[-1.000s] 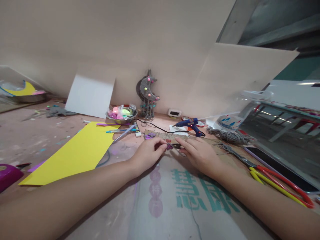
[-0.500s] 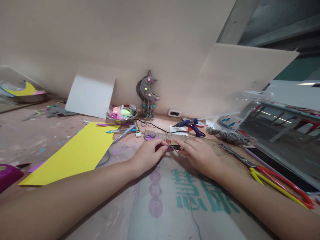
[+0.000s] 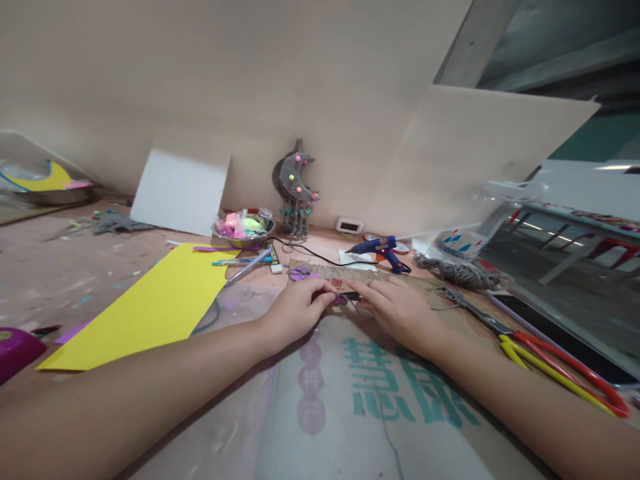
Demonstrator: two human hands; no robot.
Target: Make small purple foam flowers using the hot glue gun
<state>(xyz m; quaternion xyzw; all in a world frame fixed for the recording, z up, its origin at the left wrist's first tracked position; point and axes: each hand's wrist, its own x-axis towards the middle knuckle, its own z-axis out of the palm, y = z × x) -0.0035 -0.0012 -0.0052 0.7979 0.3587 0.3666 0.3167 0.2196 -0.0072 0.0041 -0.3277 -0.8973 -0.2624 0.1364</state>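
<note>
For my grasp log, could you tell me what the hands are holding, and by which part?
The left hand pinches a small purple piece by its left edge; the right hand touches its right edge, grip unclear.

Large teal Chinese characters [image 3: 400, 383], seemingly 慧康, stand on the pale grey sheet [image 3: 440, 453]. Purple round marks [image 3: 311, 383] beside them are unreadable.

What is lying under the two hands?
Printed cardboard sheet under the left hand and right hand; a small purple piece shows between them. Whatever lies beneath the palms is covered.
</note>
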